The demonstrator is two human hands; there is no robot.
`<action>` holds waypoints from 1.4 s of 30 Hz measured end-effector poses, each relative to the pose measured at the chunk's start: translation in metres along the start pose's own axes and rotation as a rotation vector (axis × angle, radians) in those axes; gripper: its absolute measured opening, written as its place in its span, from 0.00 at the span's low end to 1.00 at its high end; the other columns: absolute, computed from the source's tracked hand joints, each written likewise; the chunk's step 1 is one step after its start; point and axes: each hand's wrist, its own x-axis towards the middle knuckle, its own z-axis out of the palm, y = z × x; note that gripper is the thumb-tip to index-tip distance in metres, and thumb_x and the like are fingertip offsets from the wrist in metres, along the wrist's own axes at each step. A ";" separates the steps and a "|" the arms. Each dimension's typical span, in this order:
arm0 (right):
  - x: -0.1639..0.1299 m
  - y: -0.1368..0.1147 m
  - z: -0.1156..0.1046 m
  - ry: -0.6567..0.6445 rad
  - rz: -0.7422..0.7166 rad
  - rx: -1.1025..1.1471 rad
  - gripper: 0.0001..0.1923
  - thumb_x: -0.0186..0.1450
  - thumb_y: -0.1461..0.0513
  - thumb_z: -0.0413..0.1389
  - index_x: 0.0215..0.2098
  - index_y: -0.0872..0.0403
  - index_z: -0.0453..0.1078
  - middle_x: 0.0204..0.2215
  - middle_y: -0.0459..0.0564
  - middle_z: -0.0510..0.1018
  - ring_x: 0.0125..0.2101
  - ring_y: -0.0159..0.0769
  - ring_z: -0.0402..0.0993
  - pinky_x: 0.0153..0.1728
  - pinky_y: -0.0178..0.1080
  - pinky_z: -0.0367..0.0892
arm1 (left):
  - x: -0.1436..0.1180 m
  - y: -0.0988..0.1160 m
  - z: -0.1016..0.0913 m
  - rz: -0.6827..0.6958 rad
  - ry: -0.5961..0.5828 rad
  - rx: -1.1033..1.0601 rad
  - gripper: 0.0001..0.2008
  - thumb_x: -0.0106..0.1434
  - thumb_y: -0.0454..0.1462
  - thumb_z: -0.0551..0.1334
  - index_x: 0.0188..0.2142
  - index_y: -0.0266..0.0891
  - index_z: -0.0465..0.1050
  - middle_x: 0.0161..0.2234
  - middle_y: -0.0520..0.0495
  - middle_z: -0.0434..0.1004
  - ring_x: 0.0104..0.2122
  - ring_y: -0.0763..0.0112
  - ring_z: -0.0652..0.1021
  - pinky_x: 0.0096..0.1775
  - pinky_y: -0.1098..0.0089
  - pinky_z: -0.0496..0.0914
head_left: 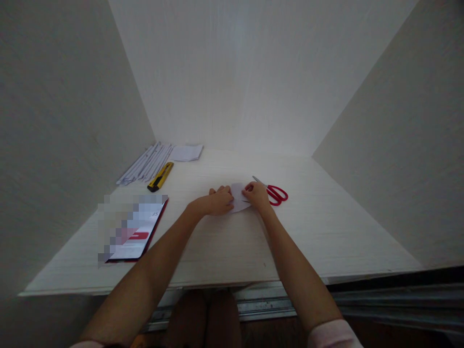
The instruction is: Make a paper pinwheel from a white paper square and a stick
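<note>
One small piece of white paper [237, 193] in the head view, at the middle of the counter [333, 222], between the left hand [220, 200], fingers curled over its left side with pinch or plain press impossible to tell, and the right hand [255, 194], thumb and fingertips closed on its right side. Probably best to anchor firmly with the left and guide lightly with the right, keeping the sheet unwrinkled. Mind the red-handled scissors [278, 187] just beside the right hand.

Small white paper sheet [238, 194] looks matt. Red-looped scissors [270, 187]: smooth plastic handles w/ grey metal blade. Flat white tabletop [326, 227] looks smooth & matt.
</note>
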 end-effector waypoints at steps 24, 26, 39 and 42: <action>-0.002 -0.009 0.003 0.021 -0.019 -0.150 0.09 0.56 0.62 0.50 0.33 0.58 0.67 0.33 0.55 0.73 0.36 0.39 0.68 0.35 0.38 0.58 | -0.003 0.002 -0.006 -0.003 -0.012 -0.032 0.16 0.59 0.39 0.45 0.38 0.35 0.68 0.44 0.38 0.61 0.44 0.59 0.64 0.42 0.57 0.60; -0.002 -0.008 0.001 0.016 -0.042 -0.131 0.08 0.56 0.64 0.49 0.32 0.58 0.67 0.31 0.54 0.73 0.34 0.37 0.68 0.34 0.37 0.58 | -0.002 0.000 -0.005 0.003 -0.005 -0.027 0.16 0.59 0.39 0.45 0.36 0.35 0.68 0.43 0.38 0.61 0.44 0.59 0.64 0.42 0.57 0.61; -0.005 -0.005 0.001 -0.001 -0.064 0.008 0.14 0.53 0.68 0.48 0.37 0.58 0.67 0.28 0.51 0.75 0.31 0.36 0.69 0.32 0.36 0.58 | -0.001 -0.002 -0.006 0.011 -0.020 -0.097 0.17 0.60 0.38 0.45 0.39 0.34 0.68 0.44 0.37 0.60 0.45 0.58 0.63 0.42 0.55 0.62; -0.008 -0.007 0.000 -0.001 -0.015 0.014 0.14 0.53 0.66 0.48 0.38 0.57 0.67 0.29 0.51 0.75 0.32 0.38 0.69 0.34 0.37 0.56 | -0.001 -0.002 -0.006 0.015 -0.020 -0.109 0.17 0.60 0.39 0.45 0.40 0.35 0.68 0.44 0.37 0.61 0.45 0.58 0.64 0.42 0.55 0.62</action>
